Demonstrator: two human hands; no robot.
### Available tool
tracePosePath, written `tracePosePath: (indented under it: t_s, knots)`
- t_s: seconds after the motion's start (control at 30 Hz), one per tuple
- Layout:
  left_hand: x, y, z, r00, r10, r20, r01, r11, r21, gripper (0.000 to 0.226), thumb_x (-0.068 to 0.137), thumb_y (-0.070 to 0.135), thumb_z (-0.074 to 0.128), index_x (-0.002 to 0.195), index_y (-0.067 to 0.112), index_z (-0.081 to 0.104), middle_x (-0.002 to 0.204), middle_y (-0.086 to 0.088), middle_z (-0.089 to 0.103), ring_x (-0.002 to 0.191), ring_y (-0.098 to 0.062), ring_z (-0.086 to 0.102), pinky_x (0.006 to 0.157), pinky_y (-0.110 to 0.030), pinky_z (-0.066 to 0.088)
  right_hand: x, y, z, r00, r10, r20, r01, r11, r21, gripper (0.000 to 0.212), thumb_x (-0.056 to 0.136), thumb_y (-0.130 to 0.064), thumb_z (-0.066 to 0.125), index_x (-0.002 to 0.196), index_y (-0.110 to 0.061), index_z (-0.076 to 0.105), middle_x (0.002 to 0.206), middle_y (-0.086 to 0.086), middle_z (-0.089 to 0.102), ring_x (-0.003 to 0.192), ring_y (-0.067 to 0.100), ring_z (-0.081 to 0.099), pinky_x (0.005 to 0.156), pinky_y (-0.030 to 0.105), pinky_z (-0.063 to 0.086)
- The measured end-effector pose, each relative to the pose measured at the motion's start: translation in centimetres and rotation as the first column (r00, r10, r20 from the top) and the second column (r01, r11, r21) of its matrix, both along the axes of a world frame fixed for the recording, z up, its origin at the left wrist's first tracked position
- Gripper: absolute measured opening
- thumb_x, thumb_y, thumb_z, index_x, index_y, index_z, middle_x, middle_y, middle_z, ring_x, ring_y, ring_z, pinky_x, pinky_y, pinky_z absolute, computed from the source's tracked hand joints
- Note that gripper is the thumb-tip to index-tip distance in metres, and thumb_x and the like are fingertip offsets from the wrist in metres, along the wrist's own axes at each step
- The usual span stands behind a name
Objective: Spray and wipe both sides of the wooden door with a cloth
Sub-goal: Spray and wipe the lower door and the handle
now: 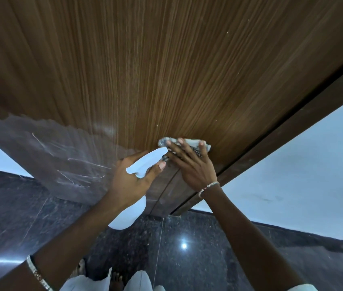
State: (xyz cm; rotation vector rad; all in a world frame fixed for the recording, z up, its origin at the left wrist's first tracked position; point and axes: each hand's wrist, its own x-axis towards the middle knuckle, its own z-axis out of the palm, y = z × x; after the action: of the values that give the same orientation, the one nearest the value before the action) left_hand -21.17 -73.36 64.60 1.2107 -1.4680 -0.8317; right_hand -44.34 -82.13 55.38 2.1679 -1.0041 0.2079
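Note:
The wooden door fills the upper view, brown with vertical grain; its lower part is dull, wet and scratched. My left hand grips a white spray bottle by the neck, nozzle pointing toward the door, its body hanging below my wrist. My right hand presses a crumpled patterned cloth flat against the door near its right edge, fingers spread over it. Most of the cloth is hidden under my fingers.
A dark door frame runs along the door's right edge, with a pale wall beyond. Another pale wall strip shows at the left. Below lies a glossy dark stone floor, with my bare feet near the bottom.

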Motion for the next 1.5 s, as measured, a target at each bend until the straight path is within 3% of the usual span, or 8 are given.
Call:
tracePosePath:
  t_s: [0.2, 0.5, 0.67, 0.83, 1.07, 1.23, 1.37, 1.5]
  knots:
    - [0.4, -0.1, -0.3, 0.999, 0.031, 0.009, -0.031, 0.999, 0.018, 0.028, 0.083, 0.035, 0.069, 0.109, 0.026, 0.069, 0.080, 0.021, 0.066, 0.063, 0.010, 0.063, 0.064, -0.002, 0.045, 7.1, -3.0, 0.8, 0.981, 0.154, -0.116, -0.164, 0.984, -0.075, 0.068, 0.105, -0.045, 0.048, 0.165, -0.036, 0.016, 0.172, -0.008, 0.015, 0.159, 0.020, 0.012, 0.125, 0.057, -0.003]
    - [1.6, -0.2, 0.4, 0.998, 0.054, -0.035, -0.053, 0.998, 0.039, 0.019, 0.081, 0.037, 0.069, 0.095, 0.049, 0.061, 0.076, 0.031, 0.069, 0.061, 0.003, 0.065, 0.060, -0.010, 0.050, -9.4, 0.7, -1.3, 0.955, 0.023, -0.296, -0.050, 0.995, -0.084, 0.076, 0.095, -0.022, 0.048, 0.165, -0.032, 0.018, 0.173, -0.007, 0.008, 0.160, 0.021, 0.005, 0.126, 0.059, -0.004]
    - [2.0, -0.1, 0.4, 0.998, 0.057, -0.032, -0.056, 0.997, 0.051, 0.019, 0.083, 0.036, 0.069, 0.093, 0.049, 0.061, 0.069, 0.028, 0.068, 0.056, 0.004, 0.062, 0.057, -0.009, 0.048, -13.0, 2.2, -1.2, 0.957, -0.091, -0.276, 0.086, 0.996, -0.031, 0.068, 0.103, -0.006, 0.014, 0.165, -0.034, 0.016, 0.173, -0.009, 0.010, 0.160, 0.021, 0.005, 0.127, 0.058, -0.002]
    - [2.5, 0.1, 0.3, 0.995, 0.090, -0.042, -0.088, 0.995, 0.057, 0.022, 0.084, 0.034, 0.072, 0.092, 0.051, 0.062, 0.072, 0.025, 0.070, 0.056, 0.004, 0.062, 0.058, -0.012, 0.050, -6.3, 1.3, -0.6, 0.982, -0.054, -0.179, 0.049, 0.998, -0.036, 0.079, 0.095, -0.024, 0.053, 0.164, -0.035, 0.018, 0.172, -0.008, 0.013, 0.159, 0.020, 0.010, 0.124, 0.059, 0.004]
    - [3.9, 0.4, 0.3, 0.990, 0.128, -0.055, -0.124, 0.989, 0.075, 0.022, 0.085, 0.032, 0.073, 0.106, 0.032, 0.069, 0.069, 0.027, 0.067, 0.059, 0.003, 0.063, 0.060, -0.008, 0.047, 10.3, -2.6, 5.8, 0.989, 0.147, 0.026, -0.143, 0.983, -0.117, 0.064, 0.107, -0.038, 0.047, 0.165, -0.033, 0.018, 0.171, -0.006, 0.017, 0.158, 0.019, 0.014, 0.125, 0.057, 0.006]
    - [6.2, 1.1, 1.4, 0.978, 0.199, -0.066, -0.196, 0.979, 0.053, 0.018, 0.086, 0.027, 0.073, 0.100, 0.036, 0.067, 0.063, 0.029, 0.066, 0.059, 0.006, 0.064, 0.061, -0.006, 0.046, 4.0, -1.5, 4.5, 0.996, 0.087, 0.020, -0.081, 0.977, -0.197, 0.063, 0.104, -0.035, 0.046, 0.163, -0.033, 0.025, 0.170, -0.006, 0.024, 0.158, 0.019, 0.019, 0.122, 0.056, 0.014]
    - [8.5, 1.8, 1.7, 0.960, 0.272, -0.063, -0.271, 0.962, 0.032, 0.015, 0.087, 0.025, 0.074, 0.101, 0.026, 0.073, 0.056, 0.023, 0.063, 0.052, 0.001, 0.060, 0.056, -0.011, 0.046, -3.9, 0.1, 2.0, 0.999, -0.040, -0.030, 0.034, 0.985, -0.171, 0.082, 0.092, -0.030, 0.070, 0.162, -0.033, 0.028, 0.172, -0.005, 0.018, 0.159, 0.024, 0.012, 0.125, 0.062, 0.007]
    - [10.0, 2.0, 1.2, 0.952, 0.296, -0.076, -0.294, 0.955, 0.038, 0.020, 0.086, 0.026, 0.075, 0.107, 0.023, 0.074, 0.059, 0.024, 0.064, 0.054, 0.002, 0.061, 0.057, -0.013, 0.048, 0.2, 0.0, 2.9, 0.995, -0.076, 0.061, 0.086, 0.980, -0.181, 0.077, 0.095, -0.037, 0.070, 0.161, -0.034, 0.031, 0.170, -0.005, 0.024, 0.158, 0.024, 0.017, 0.122, 0.066, 0.014]
